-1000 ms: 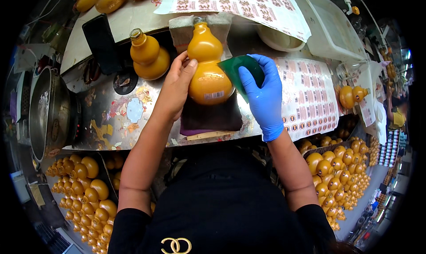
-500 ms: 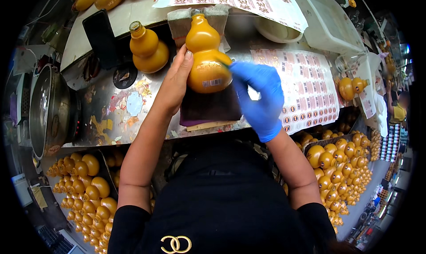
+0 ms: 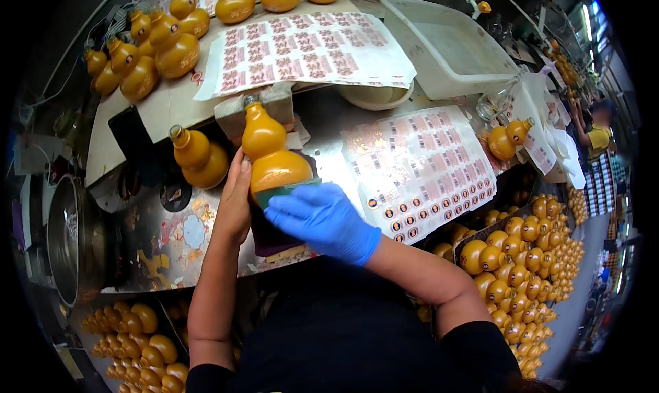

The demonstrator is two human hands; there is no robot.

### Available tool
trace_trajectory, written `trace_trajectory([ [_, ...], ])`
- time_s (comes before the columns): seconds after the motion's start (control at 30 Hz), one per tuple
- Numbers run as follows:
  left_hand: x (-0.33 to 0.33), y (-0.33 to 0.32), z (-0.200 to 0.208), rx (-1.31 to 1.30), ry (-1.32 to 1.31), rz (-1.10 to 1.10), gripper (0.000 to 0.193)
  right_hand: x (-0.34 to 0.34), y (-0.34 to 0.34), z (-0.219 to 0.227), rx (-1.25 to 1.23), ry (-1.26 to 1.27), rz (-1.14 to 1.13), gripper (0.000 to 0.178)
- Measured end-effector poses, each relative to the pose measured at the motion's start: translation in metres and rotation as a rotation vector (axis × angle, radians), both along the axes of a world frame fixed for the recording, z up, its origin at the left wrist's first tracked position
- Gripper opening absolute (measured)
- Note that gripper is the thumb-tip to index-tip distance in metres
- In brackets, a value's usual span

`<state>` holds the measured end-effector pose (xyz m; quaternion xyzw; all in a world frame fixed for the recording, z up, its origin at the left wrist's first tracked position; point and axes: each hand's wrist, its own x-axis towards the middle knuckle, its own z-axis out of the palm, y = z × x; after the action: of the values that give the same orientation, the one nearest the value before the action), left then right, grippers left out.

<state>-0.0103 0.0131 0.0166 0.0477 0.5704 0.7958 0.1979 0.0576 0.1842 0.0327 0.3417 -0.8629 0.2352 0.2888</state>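
Observation:
An ochre-yellow gourd-shaped bottle (image 3: 266,135) leans on the bench, its neck resting on a cloth-covered block (image 3: 278,98). My bare left hand (image 3: 235,202) is wrapped round its left side. In a blue glove, my right hand (image 3: 322,221) presses a thin flat green scraper (image 3: 295,187) across the bottle's lower bulb, with fingers together over it. The scraper and glove cover the bulb's lower front. Left of my left hand stands a second gourd-shaped bottle (image 3: 199,159) of the same colour.
Printed transfer sheets (image 3: 425,166) lie to the right, with another sheet stack (image 3: 302,53) on a raised board. Several gourd bottles (image 3: 175,50) stand far left. A clear plastic bin (image 3: 453,50), a bowl (image 3: 377,96), a phone (image 3: 134,139) and a metal pan (image 3: 65,242) surround the work.
My right hand has moved left and down across the lower bulb, and the green scraper now lies flat against it. My left hand still holds the bottle. The view has shifted.

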Motion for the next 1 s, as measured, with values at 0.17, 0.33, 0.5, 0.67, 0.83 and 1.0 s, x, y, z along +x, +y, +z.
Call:
trace_trajectory([
  [0.17, 0.008, -0.021, -0.018, -0.115, 0.246, -0.033, 0.078, 0.02, 0.014, -0.005, -0.446, -0.488, 0.174, 0.024],
  [0.33, 0.025, -0.02, -0.023, -0.598, 0.498, -0.04, 0.12, -0.045, 0.098, 0.029, -1.173, -1.034, -0.292, 0.05],
  [0.5, 0.04, -0.009, 0.003, -0.929, 1.009, 0.254, 0.09, -0.149, 0.167, 0.03, -0.209, -0.463, -0.47, 0.029],
  [0.67, 0.033, 0.0, -0.008, -0.951, 1.121, 0.224, 0.097, -0.178, 0.182, 0.031, 0.285, -0.514, -0.66, 0.036],
  [0.83, 0.036, 0.004, -0.024, -0.883, 0.915, 0.244, 0.095, -0.119, 0.221, 0.026, 0.156, -0.558, -0.724, 0.037],
  [1.0, 0.033, 0.005, -0.026, -0.887, 0.918, 0.237, 0.091, -0.088, 0.218, 0.015, 0.128, -0.431, -0.807, 0.044],
])
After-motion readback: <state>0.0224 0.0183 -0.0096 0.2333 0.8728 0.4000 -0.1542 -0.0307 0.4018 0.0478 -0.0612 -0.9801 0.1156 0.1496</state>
